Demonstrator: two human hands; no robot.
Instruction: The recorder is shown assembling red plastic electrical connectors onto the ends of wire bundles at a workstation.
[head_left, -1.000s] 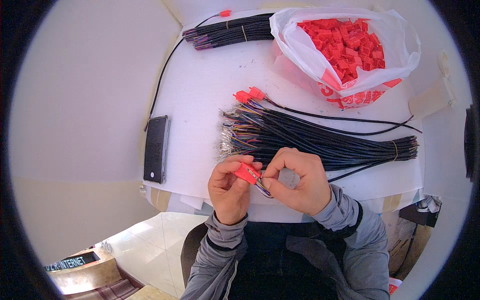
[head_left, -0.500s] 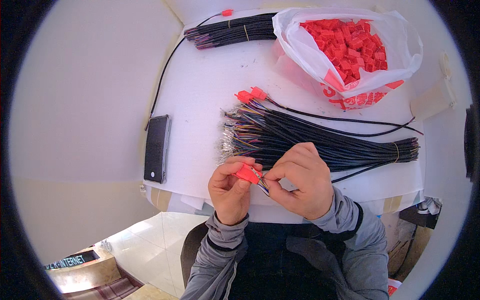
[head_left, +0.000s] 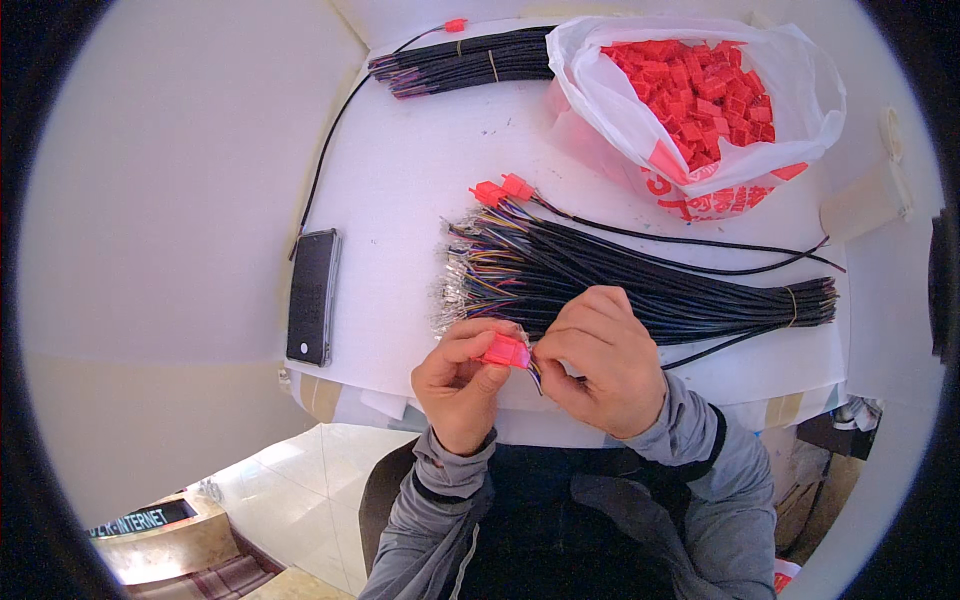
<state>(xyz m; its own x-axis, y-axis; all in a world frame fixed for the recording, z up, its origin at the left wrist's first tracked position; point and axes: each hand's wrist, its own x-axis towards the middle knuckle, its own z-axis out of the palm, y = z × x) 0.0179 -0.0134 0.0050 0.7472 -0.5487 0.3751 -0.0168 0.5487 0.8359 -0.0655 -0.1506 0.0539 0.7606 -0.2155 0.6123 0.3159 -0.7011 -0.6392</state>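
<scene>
Between the thumb and fingers of my left hand [head_left: 452, 392] is a red plastic connector housing [head_left: 507, 351], its wire end facing right. Several thin coloured wires [head_left: 536, 378] come out of that end and hang downward. My right hand [head_left: 608, 365] is closed in a pinch beside the housing, on a thin wire at its opening; the fingertips partly hide it. Just beyond both hands lies a banded bundle of black sleeved cables [head_left: 650, 265], with bare metal terminals and coloured wires fanned out at its left end. Two cables with red connectors [head_left: 488, 193] rest along its far side.
A white plastic bag [head_left: 580, 110] full of red connector housings [head_left: 690, 95] stands at the far right. Another black cable bundle [head_left: 470, 62] lies at the back, with a single cable [head_left: 325, 150] curving down the left edge. A phone [head_left: 313, 297] sits at the table's left.
My left hand has turned the red connector, so its opening no longer faces up and its broad side shows. My right hand stays close to it, having shifted only slightly.
</scene>
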